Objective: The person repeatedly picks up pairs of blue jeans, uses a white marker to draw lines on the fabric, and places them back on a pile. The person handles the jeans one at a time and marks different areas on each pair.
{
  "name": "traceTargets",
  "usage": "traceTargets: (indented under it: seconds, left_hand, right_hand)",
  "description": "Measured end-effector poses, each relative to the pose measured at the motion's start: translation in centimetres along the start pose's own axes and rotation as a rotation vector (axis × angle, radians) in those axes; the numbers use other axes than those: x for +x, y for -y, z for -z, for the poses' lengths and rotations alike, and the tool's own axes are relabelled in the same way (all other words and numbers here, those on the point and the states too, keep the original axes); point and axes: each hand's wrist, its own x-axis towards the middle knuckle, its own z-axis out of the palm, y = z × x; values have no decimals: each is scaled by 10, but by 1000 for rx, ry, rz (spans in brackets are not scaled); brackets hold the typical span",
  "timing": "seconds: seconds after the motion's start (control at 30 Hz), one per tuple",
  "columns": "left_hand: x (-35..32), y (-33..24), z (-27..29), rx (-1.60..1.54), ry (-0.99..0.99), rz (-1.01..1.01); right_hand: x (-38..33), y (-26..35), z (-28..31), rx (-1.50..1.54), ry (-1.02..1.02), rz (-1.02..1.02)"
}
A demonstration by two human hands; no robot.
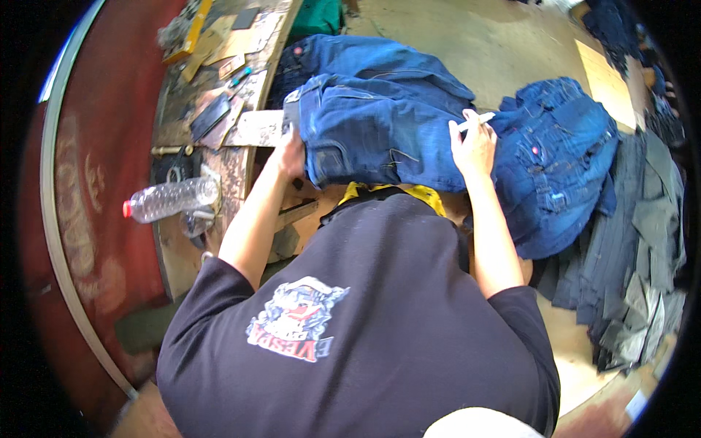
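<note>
A pair of blue jeans (372, 135) lies across in front of me, its waistband to the left and its legs toward the right. At the waistband, my left hand (291, 155) is closed on the edge of the jeans. My right hand (475, 150) rests at the right part of them, pinching a slim white stick (478, 121) like a pen between thumb and fingers. Another pair of blue jeans (387, 55) lies just beyond. Close to my right hand is a rumpled heap of blue denim (558, 164).
A worn wooden table (171, 124) at left holds a dark phone (211, 117), cardboard scraps and a yellow box (188, 31). A clear plastic bottle (175, 199) with a red cap lies near its edge. Dark grey cloth pieces (621, 241) are stacked at far right.
</note>
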Motion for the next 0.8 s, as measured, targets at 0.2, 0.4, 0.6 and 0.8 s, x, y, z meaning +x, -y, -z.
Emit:
traceTargets:
  seconds: [0.2,0.4,0.6,0.8]
  left_hand:
    - [-37,-49,14,979,-265,-128]
    - [25,-46,-81,1764,-624,-1101]
    - [189,-7,-143,1885,-221,-266]
    - [236,-44,-134,1844,-218,-375]
  right_hand:
    - [-38,11,6,-43,-73,32]
    - [-43,55,2,306,-241,-337]
    - [-63,128,-17,914,-192,-321]
    - [-62,121,-28,902,-145,-587]
